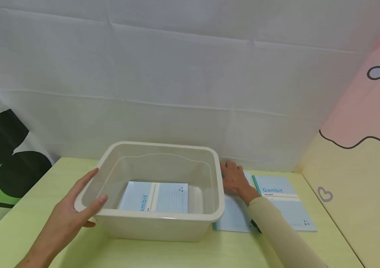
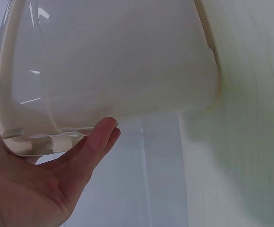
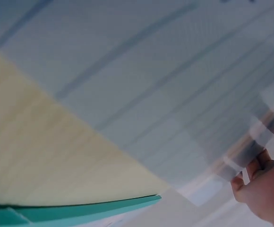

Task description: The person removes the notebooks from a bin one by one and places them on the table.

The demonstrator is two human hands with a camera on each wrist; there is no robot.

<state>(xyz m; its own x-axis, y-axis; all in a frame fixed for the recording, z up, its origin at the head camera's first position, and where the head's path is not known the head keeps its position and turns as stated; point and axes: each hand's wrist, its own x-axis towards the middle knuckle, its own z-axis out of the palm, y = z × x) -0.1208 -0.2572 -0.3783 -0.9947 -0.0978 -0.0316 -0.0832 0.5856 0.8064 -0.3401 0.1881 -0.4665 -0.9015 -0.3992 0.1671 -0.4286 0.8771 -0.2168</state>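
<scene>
A cream plastic basin (image 1: 150, 225) stands on the table, with a light-blue Gambit notebook (image 1: 173, 195) lying inside. My left hand (image 1: 67, 214) grips the basin's front left corner, thumb over the rim and the other fingers along its outside. In the left wrist view that hand (image 2: 56, 179) holds the rim with thumb and fingers near each other. To the right of the basin my right hand (image 1: 235, 178) rests over the upper part of another notebook (image 1: 233, 216). In the right wrist view its bent fingers (image 3: 252, 165) lie at that notebook's printed band (image 3: 231, 158).
Another Gambit notebook (image 1: 285, 208) with a green spine lies at the right of the pale yellow table (image 1: 136, 257). A white cloth (image 1: 176, 82) hangs behind the table. A cream side panel (image 1: 350, 193) rises along the right edge.
</scene>
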